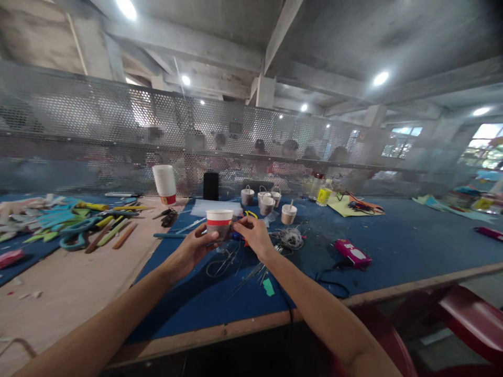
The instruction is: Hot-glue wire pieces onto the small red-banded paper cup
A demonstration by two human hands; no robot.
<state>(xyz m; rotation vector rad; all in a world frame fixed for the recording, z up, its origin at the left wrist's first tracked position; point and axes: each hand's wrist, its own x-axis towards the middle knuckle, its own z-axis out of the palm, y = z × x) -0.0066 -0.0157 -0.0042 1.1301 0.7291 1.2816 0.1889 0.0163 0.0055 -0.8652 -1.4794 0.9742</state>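
Paper cup [219, 215] held upright above the bench [192, 317], clamped in the left grip [194, 246]. Flanked at right by the right grip [257, 238]; cannot tell if clamped on anything.

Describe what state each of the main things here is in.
White-and-red cup: upright, held
Left hand: gripping that cup
Right hand: fingers bent, at the cup's side
Cup stack: nested, standing
Small grey cups: upright, clustered
Tan cup: upright, stick poking out
Yellow-labelled bottle: upright
Black slab: standing upright
Grey strands: tangled
Magenta device: lying down
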